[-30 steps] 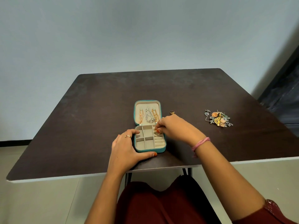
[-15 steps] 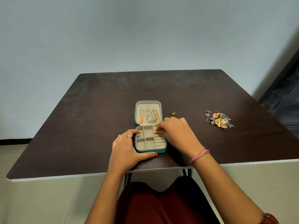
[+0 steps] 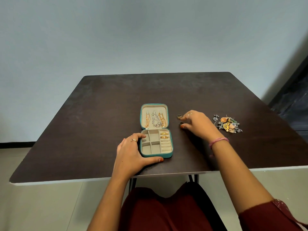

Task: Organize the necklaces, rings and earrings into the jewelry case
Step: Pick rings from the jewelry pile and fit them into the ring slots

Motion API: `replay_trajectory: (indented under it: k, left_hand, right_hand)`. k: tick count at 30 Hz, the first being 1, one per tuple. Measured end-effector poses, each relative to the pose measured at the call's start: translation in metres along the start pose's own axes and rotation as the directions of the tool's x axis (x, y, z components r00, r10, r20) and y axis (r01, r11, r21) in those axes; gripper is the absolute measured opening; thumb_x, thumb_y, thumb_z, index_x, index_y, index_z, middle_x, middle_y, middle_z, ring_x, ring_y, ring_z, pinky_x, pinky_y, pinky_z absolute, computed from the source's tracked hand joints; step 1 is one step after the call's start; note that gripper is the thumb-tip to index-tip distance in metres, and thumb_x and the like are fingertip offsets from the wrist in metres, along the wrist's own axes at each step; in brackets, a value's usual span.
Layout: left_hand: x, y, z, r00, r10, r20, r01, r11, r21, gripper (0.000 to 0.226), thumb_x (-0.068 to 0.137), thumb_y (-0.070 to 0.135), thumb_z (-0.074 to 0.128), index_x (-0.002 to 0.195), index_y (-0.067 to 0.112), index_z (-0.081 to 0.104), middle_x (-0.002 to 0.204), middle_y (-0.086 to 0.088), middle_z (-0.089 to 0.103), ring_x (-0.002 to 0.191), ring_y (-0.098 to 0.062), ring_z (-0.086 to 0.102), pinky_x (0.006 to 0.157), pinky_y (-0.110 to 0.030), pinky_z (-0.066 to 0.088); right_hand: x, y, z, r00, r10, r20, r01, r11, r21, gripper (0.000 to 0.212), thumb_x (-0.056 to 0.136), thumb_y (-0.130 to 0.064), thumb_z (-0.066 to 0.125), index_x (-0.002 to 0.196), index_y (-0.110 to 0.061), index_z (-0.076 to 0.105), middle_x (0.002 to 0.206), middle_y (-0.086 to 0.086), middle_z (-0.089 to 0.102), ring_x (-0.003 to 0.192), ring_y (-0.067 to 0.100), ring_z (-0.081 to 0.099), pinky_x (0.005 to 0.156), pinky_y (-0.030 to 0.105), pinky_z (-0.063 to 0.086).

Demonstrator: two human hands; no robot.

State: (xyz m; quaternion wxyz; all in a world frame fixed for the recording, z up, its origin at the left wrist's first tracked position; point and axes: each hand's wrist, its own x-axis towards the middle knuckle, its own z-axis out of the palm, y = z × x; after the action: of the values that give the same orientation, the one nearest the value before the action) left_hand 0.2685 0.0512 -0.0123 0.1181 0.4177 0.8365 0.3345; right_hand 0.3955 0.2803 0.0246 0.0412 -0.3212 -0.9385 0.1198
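A teal jewelry case (image 3: 166, 155) lies open on the dark table (image 3: 100, 114). Three necklaces (image 3: 155, 120) hang in its raised lid. Two gold rings (image 3: 164, 135) sit in the ring rolls at the tray's right. My left hand (image 3: 133, 154) rests against the case's left and front sides, thumb along the front edge. My right hand (image 3: 198, 124) hovers right of the case, fingers apart, with its fingertips at two loose rings: a gold one (image 3: 179, 116) and a darker one (image 3: 181, 123). A heap of earrings (image 3: 227, 124) lies farther right.
The table's near edge (image 3: 100, 180) runs just in front of the case. A pale wall stands behind the table and a dark doorway (image 3: 293, 97) is at the right. My lap in maroon cloth (image 3: 166, 209) is below the table edge.
My right hand has left the case's ring rolls and moved right and away to the loose rings on the table. Two gold rings now show in the rolls. My left hand stays put.
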Motion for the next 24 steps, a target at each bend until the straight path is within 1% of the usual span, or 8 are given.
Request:
replay_trajectory:
  k: [4, 7, 10, 13, 16, 18, 20, 24]
  left_hand:
    - [0.000, -0.001, 0.000, 1.000, 0.000, 0.002, 0.000, 1.000, 0.008, 0.091, 0.046, 0.075, 0.075, 0.122, 0.035, 0.044, 0.115, 0.024, 0.045, 0.117, -0.005, 0.045, 0.111, -0.038, 0.030]
    - [0.000, -0.002, 0.001, 1.000, 0.001, 0.002, -0.001, 1.000, 0.008, 0.090, 0.046, 0.076, 0.075, 0.120, 0.036, 0.043, 0.116, 0.024, 0.046, 0.117, -0.005, 0.044, 0.112, -0.039, 0.029]
    - [0.001, -0.003, 0.001, 1.000, 0.004, -0.002, -0.004, 1.000, 0.009, 0.089, 0.047, 0.075, 0.075, 0.120, 0.036, 0.043, 0.122, 0.019, 0.051, 0.113, -0.003, 0.044, 0.108, -0.036, 0.031]
    - [0.001, -0.003, 0.002, 1.000, 0.011, -0.003, -0.011, 1.000, 0.019, 0.088, 0.048, 0.074, 0.075, 0.120, 0.035, 0.043, 0.121, 0.018, 0.051, 0.112, -0.002, 0.043, 0.107, -0.035, 0.031]
    - [0.001, -0.002, 0.002, 1.000, 0.019, -0.013, -0.018, 1.000, 0.024, 0.089, 0.048, 0.075, 0.075, 0.121, 0.034, 0.044, 0.116, 0.021, 0.049, 0.111, -0.001, 0.043, 0.106, -0.035, 0.031]
    - [0.000, -0.003, 0.002, 1.000, 0.021, -0.012, -0.021, 0.999, 0.029, 0.090, 0.047, 0.076, 0.074, 0.121, 0.033, 0.045, 0.113, 0.023, 0.046, 0.112, -0.002, 0.044, 0.108, -0.037, 0.032]
    - [0.000, -0.003, 0.002, 1.000, 0.024, -0.012, -0.023, 0.999, 0.033, 0.091, 0.046, 0.077, 0.073, 0.121, 0.033, 0.045, 0.116, 0.022, 0.049, 0.115, -0.005, 0.046, 0.109, -0.040, 0.032]
    - [0.000, -0.003, 0.002, 0.999, 0.029, -0.017, -0.029, 0.999, 0.030, 0.091, 0.047, 0.077, 0.073, 0.121, 0.033, 0.045, 0.118, 0.021, 0.050, 0.115, -0.005, 0.047, 0.109, -0.040, 0.033]
  right_hand:
    - [0.005, 0.001, 0.004, 1.000, 0.020, 0.013, -0.020, 1.000, -0.009, 0.022, 0.092, -0.021, 0.059, 0.109, -0.020, 0.072, 0.116, 0.002, 0.067, 0.105, 0.024, 0.061, 0.091, 0.037, 0.049]
    - [-0.002, -0.002, 0.001, 1.000, 0.004, -0.021, -0.002, 0.997, 0.071, 0.019, 0.092, -0.021, 0.059, 0.105, -0.017, 0.073, 0.111, 0.001, 0.069, 0.105, 0.021, 0.061, 0.091, 0.029, 0.046]
    - [-0.019, -0.019, -0.018, 0.994, -0.104, 0.017, 0.096, 0.962, 0.256, 0.016, 0.092, -0.023, 0.059, 0.103, -0.019, 0.071, 0.097, -0.007, 0.067, 0.089, 0.008, 0.059, 0.077, 0.019, 0.040]
    - [-0.034, -0.041, -0.034, 0.952, -0.250, 0.176, 0.175, 0.919, 0.354, 0.016, 0.091, -0.027, 0.061, 0.103, -0.023, 0.071, 0.091, -0.015, 0.066, 0.079, -0.002, 0.059, 0.065, 0.009, 0.041]
    - [-0.036, -0.052, -0.034, 0.913, -0.305, 0.272, 0.228, 0.932, 0.281, 0.020, 0.093, -0.026, 0.060, 0.110, -0.020, 0.069, 0.102, -0.012, 0.067, 0.086, 0.000, 0.060, 0.067, 0.007, 0.042]
    - [-0.033, -0.057, -0.031, 0.908, -0.307, 0.286, 0.250, 0.943, 0.219, 0.023, 0.093, -0.024, 0.059, 0.113, -0.018, 0.069, 0.107, -0.009, 0.067, 0.089, 0.002, 0.058, 0.071, 0.009, 0.041]
    - [-0.031, -0.060, -0.027, 0.902, -0.300, 0.310, 0.253, 0.950, 0.183, 0.023, 0.093, -0.023, 0.059, 0.113, -0.019, 0.069, 0.111, -0.006, 0.068, 0.092, 0.004, 0.058, 0.078, 0.016, 0.041]
    - [-0.030, -0.066, -0.018, 0.910, -0.274, 0.312, 0.245, 0.961, 0.130, 0.022, 0.092, -0.022, 0.060, 0.111, -0.018, 0.070, 0.110, -0.001, 0.069, 0.089, 0.007, 0.056, 0.078, 0.020, 0.039]
